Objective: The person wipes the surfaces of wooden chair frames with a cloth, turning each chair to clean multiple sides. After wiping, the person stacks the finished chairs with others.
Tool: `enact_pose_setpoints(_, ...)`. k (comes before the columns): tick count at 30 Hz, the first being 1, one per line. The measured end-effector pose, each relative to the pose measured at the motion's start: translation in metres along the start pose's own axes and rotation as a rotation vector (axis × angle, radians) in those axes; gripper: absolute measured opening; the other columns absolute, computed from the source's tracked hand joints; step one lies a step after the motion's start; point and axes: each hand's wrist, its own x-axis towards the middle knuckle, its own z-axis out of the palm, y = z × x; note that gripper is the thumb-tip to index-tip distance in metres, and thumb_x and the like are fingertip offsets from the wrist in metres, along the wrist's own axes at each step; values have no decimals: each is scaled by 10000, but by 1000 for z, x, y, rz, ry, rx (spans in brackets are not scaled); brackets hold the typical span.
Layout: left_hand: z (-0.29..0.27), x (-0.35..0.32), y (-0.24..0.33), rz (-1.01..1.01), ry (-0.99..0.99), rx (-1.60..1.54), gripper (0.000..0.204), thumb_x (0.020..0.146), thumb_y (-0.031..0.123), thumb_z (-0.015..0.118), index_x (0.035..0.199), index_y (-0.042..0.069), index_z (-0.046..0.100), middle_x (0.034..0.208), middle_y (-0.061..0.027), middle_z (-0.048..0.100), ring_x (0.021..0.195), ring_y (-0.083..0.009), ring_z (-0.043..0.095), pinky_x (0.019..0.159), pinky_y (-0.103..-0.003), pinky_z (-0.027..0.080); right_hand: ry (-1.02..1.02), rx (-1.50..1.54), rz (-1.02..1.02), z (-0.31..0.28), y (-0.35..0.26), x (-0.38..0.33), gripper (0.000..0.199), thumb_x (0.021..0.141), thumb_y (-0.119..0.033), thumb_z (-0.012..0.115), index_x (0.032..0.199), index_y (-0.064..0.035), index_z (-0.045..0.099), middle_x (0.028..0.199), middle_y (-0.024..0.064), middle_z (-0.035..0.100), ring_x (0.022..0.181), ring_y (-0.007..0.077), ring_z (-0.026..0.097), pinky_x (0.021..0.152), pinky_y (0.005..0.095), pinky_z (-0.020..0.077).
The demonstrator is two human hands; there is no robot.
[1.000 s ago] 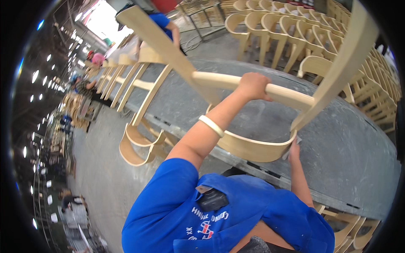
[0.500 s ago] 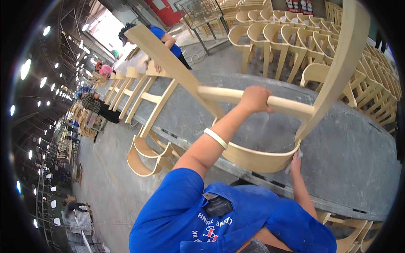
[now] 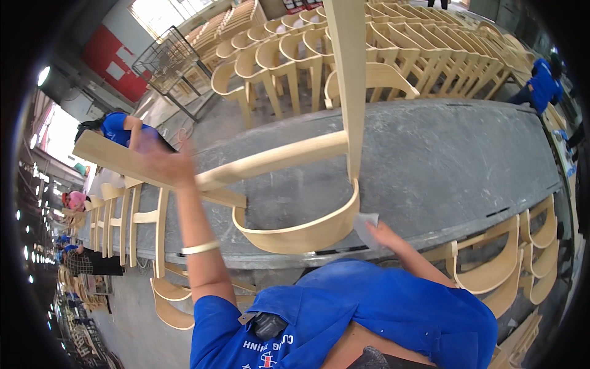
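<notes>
Pinching a grey sheet, the right hand hovers beside the wooden frame.

Smooth, matt wooden chair frame; matt, paper-like grey sheet; scuffed grey tabletop; blue cloth shirt.

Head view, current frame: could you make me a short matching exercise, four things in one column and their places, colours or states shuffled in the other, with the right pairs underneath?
Things
1. Left hand
2. Right hand
3. Bangle
4. Wearer's shirt

Descriptions
A. Blue, across the bottom of the view
B. Blurred, at one leg of the wooden chair frame
C. White, around the left forearm
D. Holding a thin grey sheet

Pairs: 1-B, 2-D, 3-C, 4-A
</notes>
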Motion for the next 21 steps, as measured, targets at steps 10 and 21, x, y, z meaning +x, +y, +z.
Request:
enact_pose_setpoints(10, 9, 42, -106, -419, 197, -677, 369, 749, 190, 783, 1007, -55, 685, 974, -92, 718, 849, -211, 676, 819, -351, 511, 267, -70, -158, -20, -31, -6, 430, 991, -267, 464, 1260, 63, 522, 1201, 201, 611, 1152, 266, 566, 947, 354, 430)
enact_pose_setpoints(21, 29, -152, -110, -647, -316, -597, 393, 903, 346, 637, 947, -44, 616, 876, -128, 670, 802, -202, 629, 733, -333, 491, 18, -1189, -597, 24, -69, 29, 620, 845, -105, 578, 1434, -179, 400, 1475, 30, 401, 1364, 276, 365, 1107, 459, 304)
